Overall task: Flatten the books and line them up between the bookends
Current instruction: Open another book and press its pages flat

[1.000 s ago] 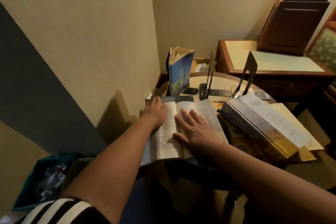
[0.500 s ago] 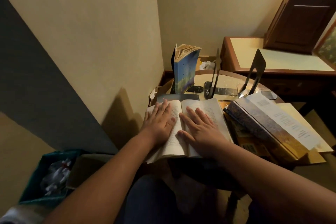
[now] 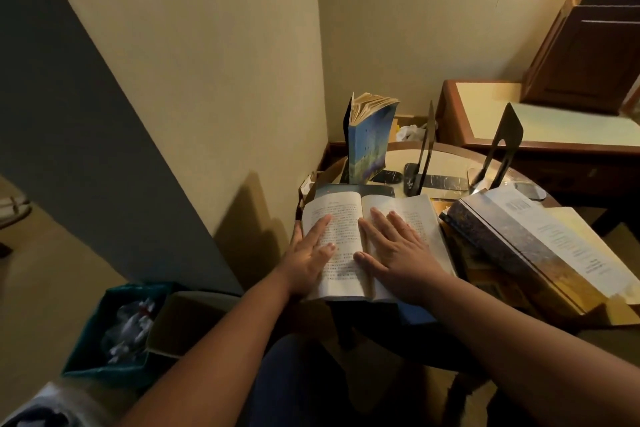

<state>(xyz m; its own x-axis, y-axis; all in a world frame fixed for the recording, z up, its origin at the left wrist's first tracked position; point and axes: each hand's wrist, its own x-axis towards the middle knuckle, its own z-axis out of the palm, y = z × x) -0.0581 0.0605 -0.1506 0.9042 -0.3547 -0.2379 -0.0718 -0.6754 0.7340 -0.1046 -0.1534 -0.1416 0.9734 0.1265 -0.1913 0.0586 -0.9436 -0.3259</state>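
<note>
While both hands press: the open cream-paged paperback book (image 3: 372,243) lies at centre frame on the round glass-topped worktop (image 3: 450,163).
Left grip (image 3: 308,258): fingers spread flat on the left page, holding nothing.
Right grip (image 3: 398,250): palm flat on the right page, grasping nothing.
Technique: likely best to sweep outward from the spine, evenly.
Look: pages bow near the gutter.
Destination: black metal bookends (image 3: 424,152), upper centre, beside the upright blue paperback (image 3: 369,146).

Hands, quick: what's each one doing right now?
Left hand: open, flat on the left page of the open book, holding nothing.
Right hand: open, flat on the right page, holding nothing.
</note>
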